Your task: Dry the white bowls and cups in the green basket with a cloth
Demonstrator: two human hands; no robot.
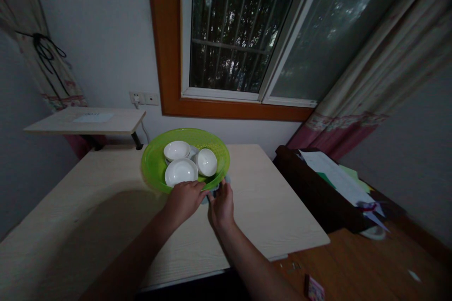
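Note:
A round green basin (150,162) rests on the pale wooden table, holding several white bowls. One white bowl (177,150) sits at the back left, another white bowl (206,162) tips sideways at the right, and a third white bowl (181,172) lies nearest me. My left hand (185,201) has its fingers closed over the basin's near rim, close to the front bowl. Beside it, my right hand (223,203) is at the near right rim, fingers bent around a grey-blue cloth (205,200). Most of the cloth is hidden by the hands and basin.
The table (268,202) ends at a rounded right corner. A low wooden shelf (88,121) with a paper stands at its back left. Behind are a wall socket (144,99) and a barred window (233,28). Papers (335,178) lie on a dark piece of furniture at right.

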